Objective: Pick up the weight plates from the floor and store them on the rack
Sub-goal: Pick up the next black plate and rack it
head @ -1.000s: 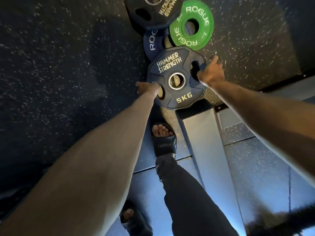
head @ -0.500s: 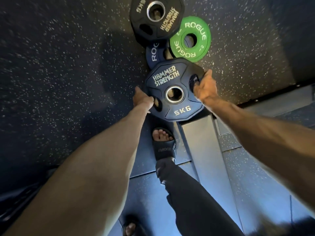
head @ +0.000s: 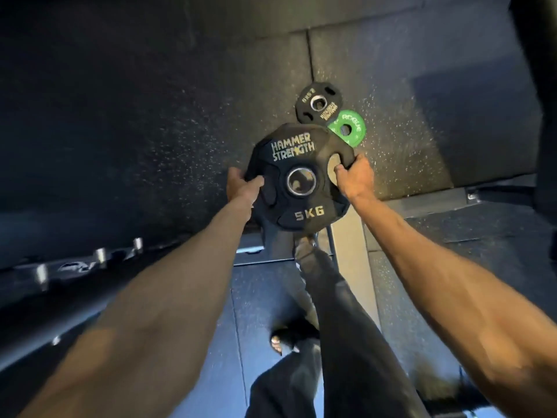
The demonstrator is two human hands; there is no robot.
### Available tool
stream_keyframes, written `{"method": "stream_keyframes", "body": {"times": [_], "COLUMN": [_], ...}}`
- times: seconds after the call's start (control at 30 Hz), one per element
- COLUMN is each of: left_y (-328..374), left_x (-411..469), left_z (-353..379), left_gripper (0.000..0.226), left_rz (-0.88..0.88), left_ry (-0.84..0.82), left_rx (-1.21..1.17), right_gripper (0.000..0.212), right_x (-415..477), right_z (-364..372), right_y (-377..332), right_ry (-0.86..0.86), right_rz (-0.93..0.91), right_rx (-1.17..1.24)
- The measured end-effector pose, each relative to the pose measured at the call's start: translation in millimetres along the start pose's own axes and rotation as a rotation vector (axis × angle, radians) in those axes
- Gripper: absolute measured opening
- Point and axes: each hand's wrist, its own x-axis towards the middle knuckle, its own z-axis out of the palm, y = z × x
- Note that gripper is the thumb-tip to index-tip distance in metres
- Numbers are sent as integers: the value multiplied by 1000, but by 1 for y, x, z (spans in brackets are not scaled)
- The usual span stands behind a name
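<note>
I hold a black 5 kg weight plate, marked Hammer Strength, up off the floor with both hands. My left hand grips its left rim. My right hand has fingers hooked through the grip hole on its right side. Beyond it on the speckled floor lie a smaller black plate and a green Rogue plate. The blue plate seen earlier is hidden behind the lifted plate.
Several shiny metal pegs of a rack or bar stand at the left edge. My legs and sandalled feet are below the plate. A grey metal base rail runs along the floor to the right of my legs.
The 5 kg plate has come up off the floor toward me in both hands. The view has risen, so the plates on the floor look smaller and farther.
</note>
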Motion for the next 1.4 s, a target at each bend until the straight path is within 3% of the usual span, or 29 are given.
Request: {"method": "stream_keyframes", "body": {"times": [0.2, 0.4, 0.93, 1.13, 1.4], "left_y": [-49, -161, -485, -553, -621], "left_x": [-158, -265, -465, -515, -552], "left_z": [-118, -205, -411, -497, -636], "left_gripper": [28, 27, 18, 19, 22], "left_rz": [56, 20, -252, -305, -288], "left_ry": [177, 329, 952, 1172, 1436], "left_rx": [-268, -534, -1041, -1130, -1166], "right_gripper": [41, 49, 50, 42, 46], "right_x": [-163, -308, -678, -809, -959], "right_z": [-34, -17, 163, 224, 329], "right_y": [-19, -13, 21, 13, -16], "right_ry": [-55, -180, -669, -802, -919], "right_rz": [-159, -334, -879, -1102, -1258], "right_rx": [1, -172, -558, -541, -417]}}
